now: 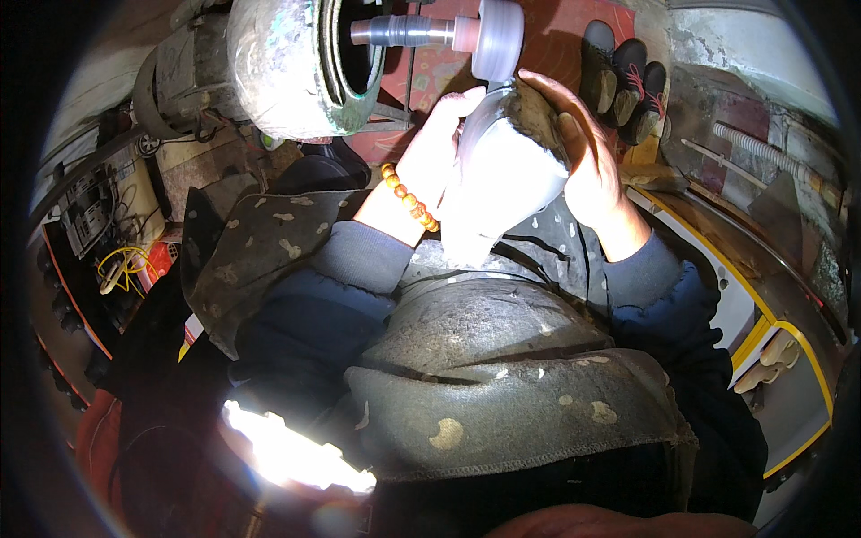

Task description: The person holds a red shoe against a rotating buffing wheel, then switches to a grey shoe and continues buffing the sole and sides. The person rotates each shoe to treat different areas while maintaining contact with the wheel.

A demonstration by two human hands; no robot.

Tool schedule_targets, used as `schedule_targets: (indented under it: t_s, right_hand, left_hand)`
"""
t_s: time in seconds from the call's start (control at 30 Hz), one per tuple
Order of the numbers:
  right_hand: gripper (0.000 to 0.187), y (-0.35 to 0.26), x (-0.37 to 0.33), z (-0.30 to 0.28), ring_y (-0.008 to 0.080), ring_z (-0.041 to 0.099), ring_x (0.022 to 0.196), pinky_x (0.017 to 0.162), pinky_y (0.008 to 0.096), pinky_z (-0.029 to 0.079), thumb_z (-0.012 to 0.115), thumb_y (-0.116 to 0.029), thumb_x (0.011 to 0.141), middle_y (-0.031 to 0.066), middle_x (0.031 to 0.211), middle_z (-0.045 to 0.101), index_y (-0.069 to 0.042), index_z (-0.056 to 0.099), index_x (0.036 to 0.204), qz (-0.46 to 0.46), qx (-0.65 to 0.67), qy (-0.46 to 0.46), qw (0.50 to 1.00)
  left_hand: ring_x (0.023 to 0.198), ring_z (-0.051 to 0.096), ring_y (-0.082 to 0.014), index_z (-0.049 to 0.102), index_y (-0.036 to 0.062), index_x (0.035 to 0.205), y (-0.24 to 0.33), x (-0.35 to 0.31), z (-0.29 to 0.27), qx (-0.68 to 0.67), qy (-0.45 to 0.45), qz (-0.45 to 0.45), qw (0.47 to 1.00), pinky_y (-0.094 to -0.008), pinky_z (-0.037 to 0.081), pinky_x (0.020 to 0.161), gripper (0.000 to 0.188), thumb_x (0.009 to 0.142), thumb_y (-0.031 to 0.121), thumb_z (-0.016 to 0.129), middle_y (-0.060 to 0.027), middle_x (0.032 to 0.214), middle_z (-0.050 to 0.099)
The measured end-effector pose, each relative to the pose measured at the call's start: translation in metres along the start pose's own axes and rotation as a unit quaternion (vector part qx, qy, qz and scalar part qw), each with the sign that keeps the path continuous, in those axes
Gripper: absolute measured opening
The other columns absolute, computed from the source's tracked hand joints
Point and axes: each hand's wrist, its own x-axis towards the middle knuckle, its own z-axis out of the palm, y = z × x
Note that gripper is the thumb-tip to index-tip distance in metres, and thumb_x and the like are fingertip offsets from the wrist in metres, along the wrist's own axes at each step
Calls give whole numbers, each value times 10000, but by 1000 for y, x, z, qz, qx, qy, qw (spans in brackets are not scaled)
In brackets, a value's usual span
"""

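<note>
Both my hands hold a large, pale piece [507, 166] above my lap; glare washes out its surface, so its kind is unclear. A rough brown patch [535, 115] shows along its upper right side. My left hand [439, 134], with an orange bead bracelet [410, 199] at the wrist, grips the left side. The right side is wrapped by my right hand [587, 161], fingers reaching towards the top. Just beyond stands a pale grinding wheel [499, 40], blurred as if spinning, on a metal shaft [414, 31]. The piece's top edge is close to the wheel; contact is hard to tell.
A worn, round machine housing [282, 67] surrounds the shaft at the upper left. Dark shoes [625, 81] lie beyond my right hand. A grey spotted apron [502, 412] covers my lap. At lower left, a bright lamp [291, 453] glares. Yellow-edged panels [762, 350] stand at right.
</note>
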Motion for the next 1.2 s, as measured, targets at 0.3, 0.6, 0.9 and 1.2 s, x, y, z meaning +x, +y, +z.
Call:
schedule_targets:
  t_s: [0.3, 0.6, 0.9, 1.2]
  right_hand:
    - [511, 8, 3, -2, 315, 593, 1429, 1211, 418, 460, 365, -359, 1206, 188, 1548, 604, -43, 572, 1550, 26, 33, -13, 999]
    - [541, -3, -4, -19, 243, 577, 1426, 1217, 388, 431, 432, -387, 1179, 137, 1537, 618, -29, 575, 1558, 186, 148, -8, 971]
    - [628, -5, -6, -24, 156, 612, 1217, 1069, 336, 495, 796, -95, 960, 42, 1333, 683, -119, 593, 1554, 252, 130, 8, 959]
    - [633, 4, -2, -21, 156, 669, 1175, 1056, 327, 544, 834, -121, 958, 67, 1327, 717, 21, 566, 1513, 245, 195, 36, 949]
  left_hand:
    - [1274, 686, -252, 626, 105, 1463, 4, 0, 12, -61, 93, -15, 994, -411, 569, 1104, 500, 1087, 434, 603, -102, 1393, 701]
    - [1262, 687, -301, 591, 84, 1440, -15, -2, 6, -85, 141, 8, 986, -489, 568, 1118, 516, 1040, 401, 664, -133, 1382, 694]
    - [1329, 639, -350, 560, 76, 1457, -32, -4, 13, -106, 239, 77, 962, -573, 545, 1124, 581, 987, 371, 730, -139, 1414, 659]
    - [1389, 601, -352, 550, 71, 1468, -31, -4, 15, -131, 230, 97, 959, -585, 493, 1177, 555, 1007, 345, 692, -138, 1466, 634]
